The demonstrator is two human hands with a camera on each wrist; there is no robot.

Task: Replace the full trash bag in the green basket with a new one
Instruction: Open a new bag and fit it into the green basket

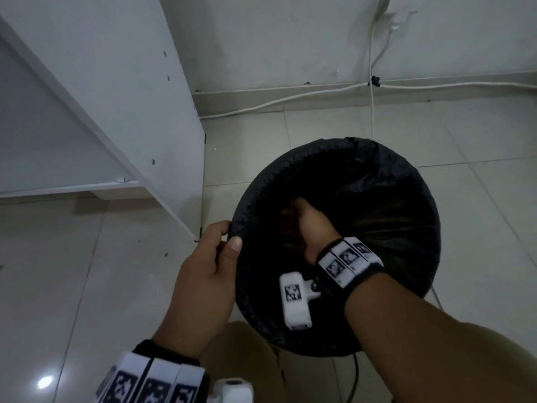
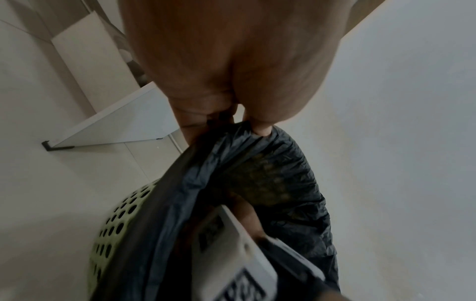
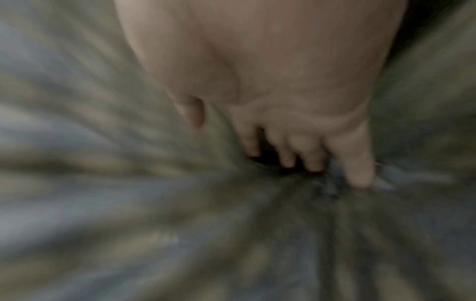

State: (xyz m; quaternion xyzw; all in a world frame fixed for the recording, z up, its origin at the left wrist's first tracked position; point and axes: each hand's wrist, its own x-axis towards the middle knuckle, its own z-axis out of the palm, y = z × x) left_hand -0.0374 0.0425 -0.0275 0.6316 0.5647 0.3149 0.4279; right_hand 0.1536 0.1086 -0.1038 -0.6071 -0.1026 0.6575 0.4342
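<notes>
A black trash bag (image 1: 377, 199) lines the round basket, its rim folded over the basket's edge all round. The basket's green perforated wall (image 2: 115, 230) shows only in the left wrist view. My left hand (image 1: 229, 234) pinches the bag's rim at the basket's left edge between thumb and fingers; the left wrist view shows the same pinch (image 2: 247, 124) on the crinkled plastic (image 2: 283, 183). My right hand (image 1: 296, 219) reaches down inside the bag. In the blurred right wrist view its fingers (image 3: 358, 163) are spread and fairly straight against the bag's inner surface (image 3: 103, 183).
A white shelf unit (image 1: 116, 97) stands on the tiled floor just left of the basket. White cables (image 1: 290, 97) run along the skirting behind, up to a wall socket (image 1: 404, 7). A thin cable (image 1: 436, 298) lies by the basket's right side.
</notes>
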